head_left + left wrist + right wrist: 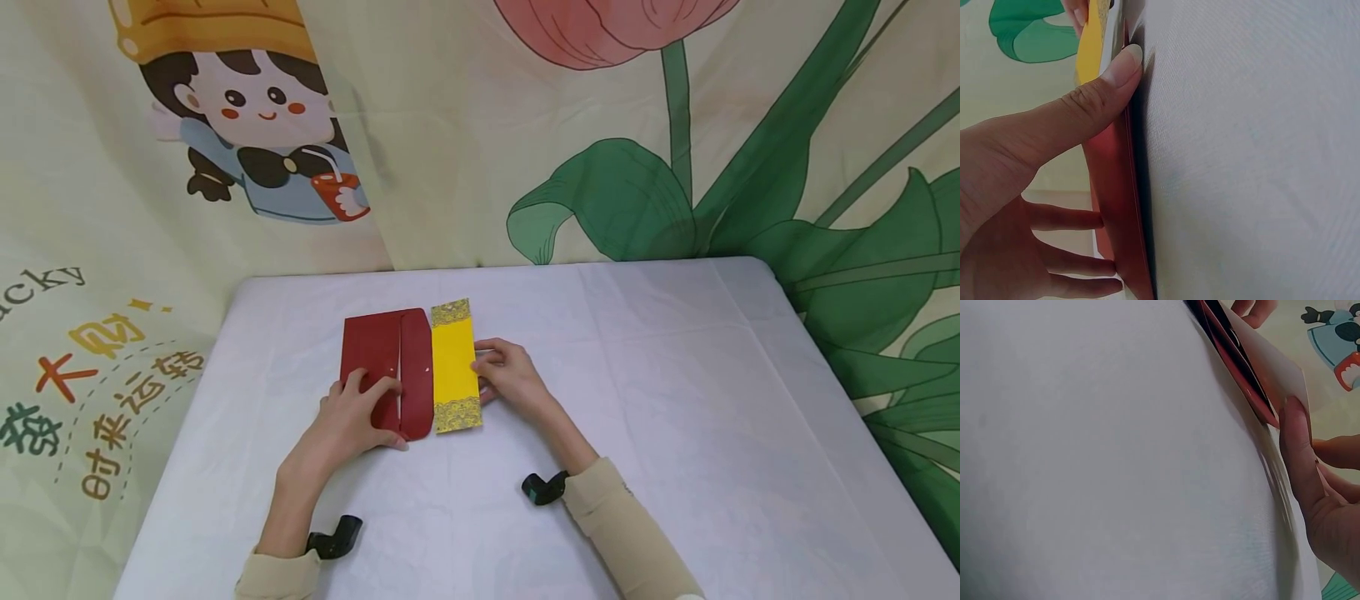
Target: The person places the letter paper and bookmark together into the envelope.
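Observation:
A dark red envelope [370, 337] with a flap lies on the white-covered table. My left hand [347, 421] rests on its near left part, with the thumb at the near edge and other fingertips touching the top. In the left wrist view, the left thumb [1094, 103] lies along the envelope's edge. A yellow card [455, 358] with gold-patterned ends is beside the flap. My right hand [512, 375] pinches the card's right side between thumb and fingers. The right wrist view shows the card's pale underside [1272, 356] and the envelope's gaping edge.
The white tablecloth [675, 400] extends around the envelope and card. A printed curtain [442, 142] hangs behind the table. Black wrist devices [336, 537] are worn near both beige sleeves [622, 517].

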Demonstrator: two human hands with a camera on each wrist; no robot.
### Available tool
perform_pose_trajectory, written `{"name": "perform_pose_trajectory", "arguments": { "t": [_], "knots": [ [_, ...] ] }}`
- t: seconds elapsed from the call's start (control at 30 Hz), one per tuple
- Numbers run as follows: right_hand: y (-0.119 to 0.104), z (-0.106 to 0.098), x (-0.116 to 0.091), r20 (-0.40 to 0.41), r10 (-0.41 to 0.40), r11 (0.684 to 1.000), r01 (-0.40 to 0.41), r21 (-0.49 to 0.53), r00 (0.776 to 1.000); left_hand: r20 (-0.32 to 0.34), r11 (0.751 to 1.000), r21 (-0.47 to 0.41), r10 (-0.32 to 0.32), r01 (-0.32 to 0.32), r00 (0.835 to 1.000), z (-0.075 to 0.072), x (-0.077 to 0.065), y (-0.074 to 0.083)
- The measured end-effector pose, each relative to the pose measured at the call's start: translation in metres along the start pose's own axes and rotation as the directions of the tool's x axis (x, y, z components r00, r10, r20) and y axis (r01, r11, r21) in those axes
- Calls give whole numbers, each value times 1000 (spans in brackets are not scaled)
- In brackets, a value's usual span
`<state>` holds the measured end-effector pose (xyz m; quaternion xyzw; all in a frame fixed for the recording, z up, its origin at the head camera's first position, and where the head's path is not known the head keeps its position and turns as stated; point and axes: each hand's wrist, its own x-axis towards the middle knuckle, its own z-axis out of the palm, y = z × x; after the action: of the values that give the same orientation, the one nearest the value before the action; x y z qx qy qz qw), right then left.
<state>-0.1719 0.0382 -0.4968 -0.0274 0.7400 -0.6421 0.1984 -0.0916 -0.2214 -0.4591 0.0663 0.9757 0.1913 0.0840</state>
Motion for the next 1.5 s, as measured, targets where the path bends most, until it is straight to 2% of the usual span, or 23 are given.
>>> {"name": "perform_pose_trajectory", "arguments": {
  "t": [0.5, 1.5],
  "knots": [
    [-4, 16, 4, 38, 6, 1000, -6, -8, 999, 3, 1000, 7, 2, -2, 1000, 0, 0, -1],
    [-8, 41, 14, 92, 1, 999, -5, 44, 996, 23, 1000, 12, -15, 15, 1000, 0, 1, -3]
  ]
}}
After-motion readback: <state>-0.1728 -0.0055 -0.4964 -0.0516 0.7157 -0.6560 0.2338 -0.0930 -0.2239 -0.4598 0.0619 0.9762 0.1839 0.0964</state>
